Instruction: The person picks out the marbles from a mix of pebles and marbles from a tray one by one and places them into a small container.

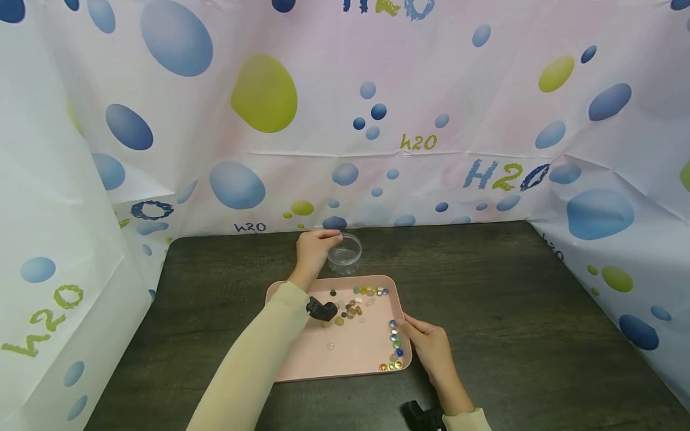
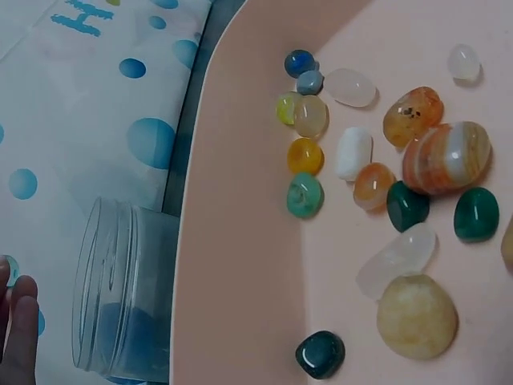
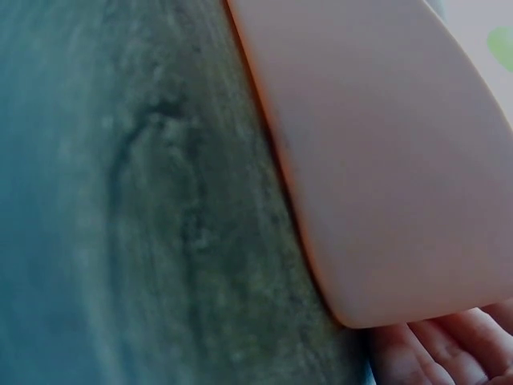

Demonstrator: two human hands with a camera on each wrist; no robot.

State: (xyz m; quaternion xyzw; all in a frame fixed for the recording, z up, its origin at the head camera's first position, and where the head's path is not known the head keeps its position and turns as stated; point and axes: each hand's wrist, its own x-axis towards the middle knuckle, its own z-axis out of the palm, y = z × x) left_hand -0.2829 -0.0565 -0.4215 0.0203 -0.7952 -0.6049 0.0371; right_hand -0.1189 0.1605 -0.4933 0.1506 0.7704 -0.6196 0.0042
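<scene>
My left hand (image 1: pixel 314 251) reaches over the tray to the clear round jar (image 1: pixel 345 256) behind it. Its fingertips are by the jar's open mouth and pinch a small clear bluish marble (image 2: pixel 13 271), partly cut off in the left wrist view. A pink tray (image 1: pixel 302 359) carries loose polished stones (image 2: pixel 418 317) in its middle. Glass marbles (image 1: pixel 397 344) line its right side, and more marbles and stones (image 1: pixel 370 291) sit along the far edge. My right hand (image 1: pixel 431 347) grips the tray's right rim, thumb on top; its fingers are partly hidden by the tray.
The tray and jar stand on a dark wood-grain table (image 1: pixel 512 311). A white curtain (image 1: pixel 323 108) with blue and green spots hangs behind the table and along both sides. Black wrist devices sit on both wrists, the left one (image 1: pixel 321 309) over the tray.
</scene>
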